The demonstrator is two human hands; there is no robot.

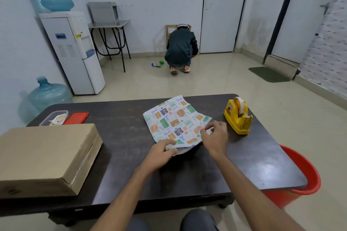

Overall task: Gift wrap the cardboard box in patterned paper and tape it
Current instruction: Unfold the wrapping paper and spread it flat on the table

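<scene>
At a low dark table (122, 133), we take hold of the patterned paper (174, 120), which lies folded near the middle of the top with its near edge lifted a little. Our left hand (163, 151) pinches the near corner, fingers curled over the sheet. Our right hand (215, 134) nips the right-hand edge between thumb and fingertips. The cardboard box (47, 155) sits closed at the table's left end, well apart from the paper and touched by neither hand. A yellow tape dispenser (238, 118) stands just beyond our right hand, a roll loaded on it.

We judge this to be the opening step: the sheet is about to be unfolded, and no wrapping or taping has begun. Next, we reckon, the 2 hands must draw apart to spread the sheet flat, printed side down. The box must then come across from the left and be set on the middle of the paper.

A clear container (54, 118) and a red lid (76, 118) lie at the far left. A red bucket (300, 167) stands on the floor at right.
</scene>
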